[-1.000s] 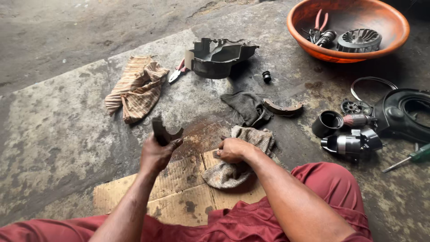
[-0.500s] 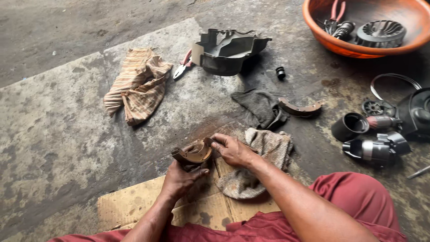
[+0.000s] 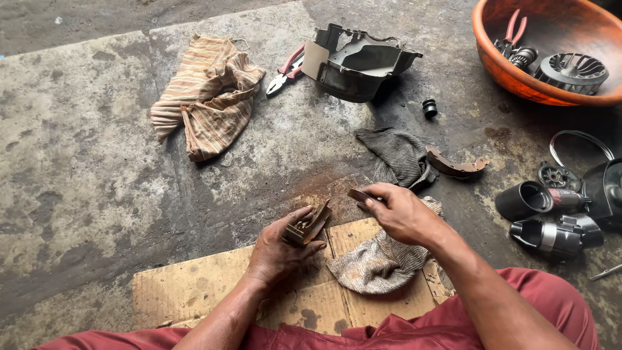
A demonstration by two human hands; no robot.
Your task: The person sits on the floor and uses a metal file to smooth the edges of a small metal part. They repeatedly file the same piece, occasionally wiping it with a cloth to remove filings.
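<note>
- Head view: the left hand [image 3: 278, 249] is closed around a curved, rust-brown brake shoe [image 3: 308, 225], gripping it from below with the fingers wrapped over its edge, above the far edge of a flattened cardboard sheet [image 3: 194, 288].
- The right hand [image 3: 403, 212] pinches a small flat brown strip [image 3: 358, 195] between thumb and fingers, just right of the brake shoe and apart from it.
- Under the right wrist a grey knitted rag [image 3: 376, 262] lies bunched on the cardboard.
- A second brake shoe [image 3: 456, 166] lies on the concrete floor [image 3: 78, 168] beyond the right hand, its end touching a dark grey cloth [image 3: 396, 155].
- Farther off, a striped tan cloth [image 3: 208, 97] lies crumpled to the left; red-handled pliers [image 3: 286, 71] rest between it and a black plastic housing [image 3: 356, 61]. A small black cylinder [image 3: 429, 107] stands just right of the housing.
- At top right an orange basin [image 3: 502, 68] holds a finned grey metal wheel [image 3: 570, 71] and another pair of red-handled pliers [image 3: 512, 29].
- At the right edge, a black tube-shaped part [image 3: 523, 199] and a silver-and-black motor part [image 3: 557, 234] lie close together.
- No readable label or sign shows; the cardboard is plain brown, stained.
</note>
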